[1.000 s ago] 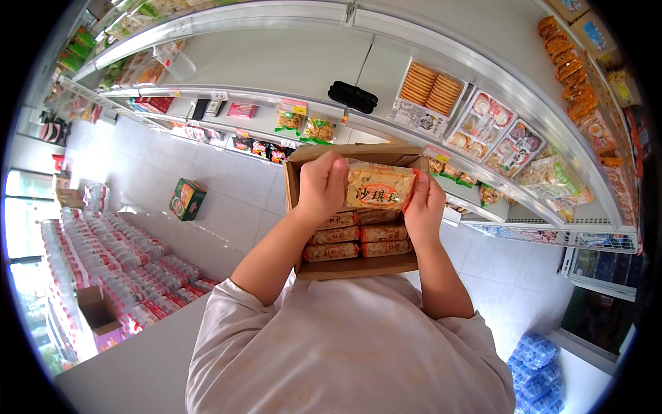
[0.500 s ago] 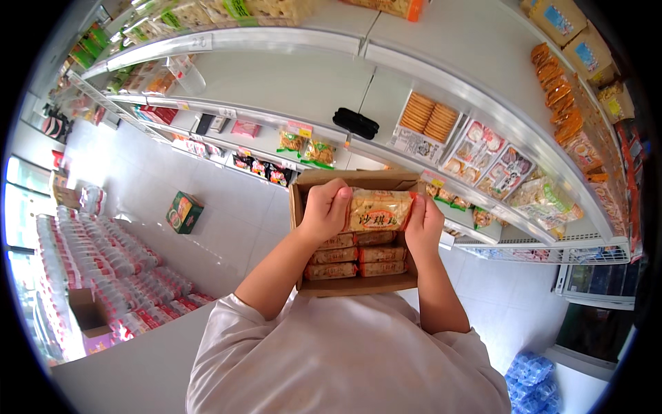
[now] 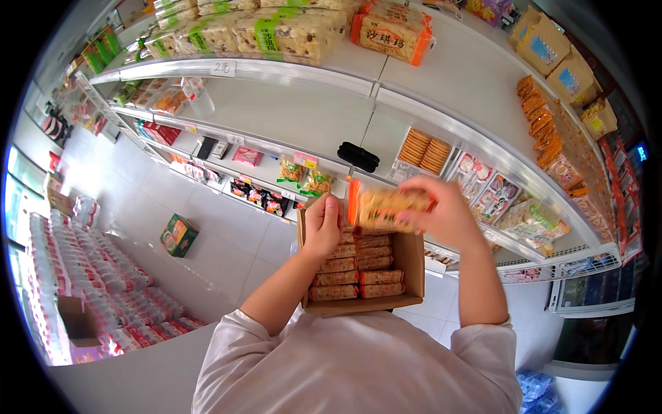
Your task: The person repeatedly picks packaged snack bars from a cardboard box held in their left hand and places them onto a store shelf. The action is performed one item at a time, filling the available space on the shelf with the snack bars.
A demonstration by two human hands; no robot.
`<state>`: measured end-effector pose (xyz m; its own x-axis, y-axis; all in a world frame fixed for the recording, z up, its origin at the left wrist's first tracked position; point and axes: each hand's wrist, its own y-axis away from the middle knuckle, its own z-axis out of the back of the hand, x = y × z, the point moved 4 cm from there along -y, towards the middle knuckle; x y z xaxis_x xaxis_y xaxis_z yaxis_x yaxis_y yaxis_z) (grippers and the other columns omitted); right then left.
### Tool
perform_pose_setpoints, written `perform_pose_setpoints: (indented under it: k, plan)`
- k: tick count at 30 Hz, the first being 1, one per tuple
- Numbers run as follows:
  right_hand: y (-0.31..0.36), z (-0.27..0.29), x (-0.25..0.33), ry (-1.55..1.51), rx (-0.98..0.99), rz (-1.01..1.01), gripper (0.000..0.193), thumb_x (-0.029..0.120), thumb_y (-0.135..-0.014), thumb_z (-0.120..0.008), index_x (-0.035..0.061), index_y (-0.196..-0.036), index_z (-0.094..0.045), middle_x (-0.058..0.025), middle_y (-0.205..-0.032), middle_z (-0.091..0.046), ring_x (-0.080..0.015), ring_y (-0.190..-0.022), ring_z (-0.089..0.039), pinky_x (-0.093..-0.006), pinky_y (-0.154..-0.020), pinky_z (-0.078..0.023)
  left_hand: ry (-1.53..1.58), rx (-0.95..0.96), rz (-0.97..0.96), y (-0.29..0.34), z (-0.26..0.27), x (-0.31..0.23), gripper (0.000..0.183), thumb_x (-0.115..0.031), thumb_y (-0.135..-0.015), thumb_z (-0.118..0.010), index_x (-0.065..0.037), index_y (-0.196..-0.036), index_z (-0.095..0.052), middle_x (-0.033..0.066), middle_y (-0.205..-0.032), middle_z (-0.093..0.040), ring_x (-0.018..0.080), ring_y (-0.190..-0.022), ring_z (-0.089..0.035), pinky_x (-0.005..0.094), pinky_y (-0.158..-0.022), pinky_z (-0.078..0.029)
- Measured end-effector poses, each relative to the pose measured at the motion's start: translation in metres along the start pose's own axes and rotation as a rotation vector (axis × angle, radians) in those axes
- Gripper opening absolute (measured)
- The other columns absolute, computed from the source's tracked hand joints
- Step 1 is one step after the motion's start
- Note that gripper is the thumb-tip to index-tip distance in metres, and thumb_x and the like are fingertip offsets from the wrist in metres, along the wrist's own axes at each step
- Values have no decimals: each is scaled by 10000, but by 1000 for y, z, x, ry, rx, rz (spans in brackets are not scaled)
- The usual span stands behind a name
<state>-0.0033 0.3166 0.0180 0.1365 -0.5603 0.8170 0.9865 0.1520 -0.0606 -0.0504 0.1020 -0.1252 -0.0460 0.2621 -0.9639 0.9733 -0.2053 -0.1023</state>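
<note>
An open brown cardboard box point(image 3: 412, 265) rests against my chest, filled with several orange-edged snack packets point(image 3: 358, 270) in rows. My right hand point(image 3: 447, 215) holds one such packet point(image 3: 386, 207), blurred, lifted above the box. My left hand point(image 3: 323, 224) grips the box's upper left edge. Matching packets point(image 3: 392, 29) lie on the top white shelf point(image 3: 289, 69) above.
White store shelves point(image 3: 483, 148) curve across in front, stocked with biscuits, bagged snacks and orange packets. A black object point(image 3: 358, 156) lies on the middle shelf. A green carton point(image 3: 178, 234) stands on the tiled floor at left, beside stacked wrapped bottle packs point(image 3: 103, 290).
My right hand has lifted one packet up out of the box and to the right. My view has tilted upward, showing more of the top shelf.
</note>
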Motion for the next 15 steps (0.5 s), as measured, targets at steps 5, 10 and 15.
perform_pose_setpoints:
  k: [5,10,15]
  plan:
    - [-48,76,83,117,-555,290,399,125,-832,-805,45,-1189,-645,-101,-1053,-714,-139,-825,-682,-285,-645,-563,-462,-91,-340,-5,-6,-15,126,-59,-959,-595,-16,-866,-522,88,-652,-511,167,-556,-486,317,-531,-413]
    - [-135,109,83,512,-611,407,393,212,-842,-794,69,-1181,-656,-127,-1097,-708,-254,-854,-696,-345,-770,-559,-485,39,-273,-6,-11,-8,115,-41,-916,-634,-11,-911,-522,156,-793,-574,291,-624,-566,369,-577,-460]
    - [-176,102,62,723,-568,464,412,302,-834,-788,91,-1169,-673,-117,-1123,-699,-298,-1078,-631,-397,-914,-513,-496,58,-325,-7,-11,-7,107,-38,-908,-635,-10,-909,-532,163,-809,-590,312,-653,-593,384,-593,-476]
